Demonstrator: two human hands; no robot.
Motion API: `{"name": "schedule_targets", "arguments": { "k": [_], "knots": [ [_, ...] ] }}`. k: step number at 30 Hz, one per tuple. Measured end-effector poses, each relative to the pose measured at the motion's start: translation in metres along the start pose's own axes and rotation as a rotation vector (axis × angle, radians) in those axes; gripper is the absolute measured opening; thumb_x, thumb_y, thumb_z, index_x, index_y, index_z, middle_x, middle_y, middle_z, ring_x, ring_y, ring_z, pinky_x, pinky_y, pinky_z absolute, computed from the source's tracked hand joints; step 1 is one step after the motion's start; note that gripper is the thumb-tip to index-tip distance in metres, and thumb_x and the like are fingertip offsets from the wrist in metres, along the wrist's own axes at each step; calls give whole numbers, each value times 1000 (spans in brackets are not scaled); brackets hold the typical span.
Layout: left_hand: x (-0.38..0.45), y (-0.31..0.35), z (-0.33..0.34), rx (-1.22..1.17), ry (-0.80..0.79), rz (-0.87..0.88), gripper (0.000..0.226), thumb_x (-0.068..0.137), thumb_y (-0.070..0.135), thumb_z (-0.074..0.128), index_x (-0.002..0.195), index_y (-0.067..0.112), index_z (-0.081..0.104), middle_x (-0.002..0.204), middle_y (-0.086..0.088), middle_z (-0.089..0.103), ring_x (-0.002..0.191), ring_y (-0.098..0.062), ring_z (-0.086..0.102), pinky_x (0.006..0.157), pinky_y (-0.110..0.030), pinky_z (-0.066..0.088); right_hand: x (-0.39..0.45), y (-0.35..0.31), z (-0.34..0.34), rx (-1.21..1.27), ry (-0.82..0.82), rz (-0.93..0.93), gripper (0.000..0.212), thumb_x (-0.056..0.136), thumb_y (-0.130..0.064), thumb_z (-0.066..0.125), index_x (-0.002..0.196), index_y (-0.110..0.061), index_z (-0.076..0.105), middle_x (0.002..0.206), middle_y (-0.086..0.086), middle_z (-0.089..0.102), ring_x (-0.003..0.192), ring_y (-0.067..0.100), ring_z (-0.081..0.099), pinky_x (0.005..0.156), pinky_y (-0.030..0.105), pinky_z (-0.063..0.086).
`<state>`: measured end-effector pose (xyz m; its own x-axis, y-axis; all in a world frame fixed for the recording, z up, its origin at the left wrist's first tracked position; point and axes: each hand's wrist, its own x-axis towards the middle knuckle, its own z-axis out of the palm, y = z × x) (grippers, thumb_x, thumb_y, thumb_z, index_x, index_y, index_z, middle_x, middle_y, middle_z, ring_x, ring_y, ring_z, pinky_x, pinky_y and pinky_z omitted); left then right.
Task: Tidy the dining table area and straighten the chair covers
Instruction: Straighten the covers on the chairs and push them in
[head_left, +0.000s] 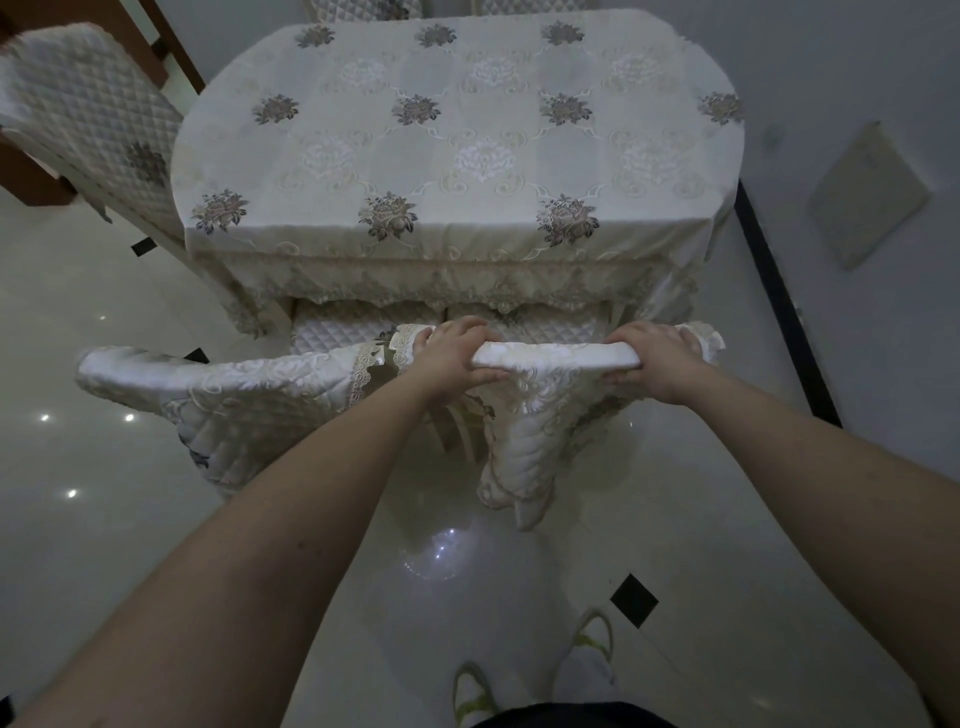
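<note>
with both hands on one chair top, left hand (451, 358) and right hand (655, 358) each clench the bunched chair cover (540, 384); two chairs tucked at the table (457, 156), probably a third (88, 124) at left.

Glossy white tiled floor (130, 519) with small black diamond insets (634, 600) reflects spot lights. Plain white wall (857, 78) at right, black skirting strip (779, 291) along its base.

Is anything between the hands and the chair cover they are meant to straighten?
Nothing visible. The left hand and right hand both grip the covered top rail of the near chair, directly on the chair cover.
</note>
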<state>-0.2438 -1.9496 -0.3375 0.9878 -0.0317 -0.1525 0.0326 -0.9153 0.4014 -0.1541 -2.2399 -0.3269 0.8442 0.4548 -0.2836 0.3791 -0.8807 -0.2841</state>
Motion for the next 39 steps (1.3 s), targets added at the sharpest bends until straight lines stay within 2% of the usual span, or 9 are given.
{"name": "schedule_targets", "arguments": {
  "k": [7,13,18,24,31,33,36,39],
  "knots": [
    [10,-1,-8,74,-129,-15,65,82,65,56,138,34,41,153,3,29,141,-25,24,113,-54,12,-3,-5,1,-11,33,12,57,77,-57,67,127,-37,50,136,-2,45,125,29,39,110,52,18],
    [2,5,-3,81,-51,-83,63,82,62,58,135,32,43,149,-1,32,139,-26,25,113,-54,13,-12,-7,9,40,103,62,58,77,-58,67,127,-34,49,135,0,44,129,27,34,112,49,10],
    [-3,9,1,84,-24,-142,65,81,63,58,134,30,42,146,-1,35,138,-24,26,113,-53,15,-14,-7,9,-14,79,69,60,78,-62,62,127,-31,47,126,6,48,123,29,40,110,50,16],
    [-6,10,4,76,0,-159,67,80,64,58,134,29,42,145,-2,39,137,-25,29,113,-52,16,-15,-8,9,-21,68,65,62,77,-64,61,127,-30,46,124,5,48,122,29,40,110,51,18],
    [-7,10,5,93,54,-153,65,83,64,55,134,26,41,141,-5,41,134,-26,32,114,-51,15,-14,-8,8,-24,107,66,61,77,-63,62,126,-29,46,126,3,49,123,27,40,109,51,19],
    [-10,11,6,122,82,-135,65,85,64,53,134,24,40,139,-7,42,133,-26,33,113,-50,16,-19,-10,11,-9,165,61,60,79,-59,63,127,-28,46,128,2,49,124,25,40,109,51,20],
    [-18,15,11,140,121,-129,65,89,61,48,139,21,36,146,-9,37,138,-27,27,113,-48,16,-34,-13,19,-5,241,55,66,84,-52,61,137,-23,37,144,4,38,136,25,28,112,52,14],
    [-36,16,21,164,101,-139,76,91,60,42,150,23,13,160,-10,8,148,-27,1,117,-48,2,-57,-16,32,-56,234,69,85,87,-44,59,150,-19,8,159,5,7,146,24,2,116,50,7]
  ]
}}
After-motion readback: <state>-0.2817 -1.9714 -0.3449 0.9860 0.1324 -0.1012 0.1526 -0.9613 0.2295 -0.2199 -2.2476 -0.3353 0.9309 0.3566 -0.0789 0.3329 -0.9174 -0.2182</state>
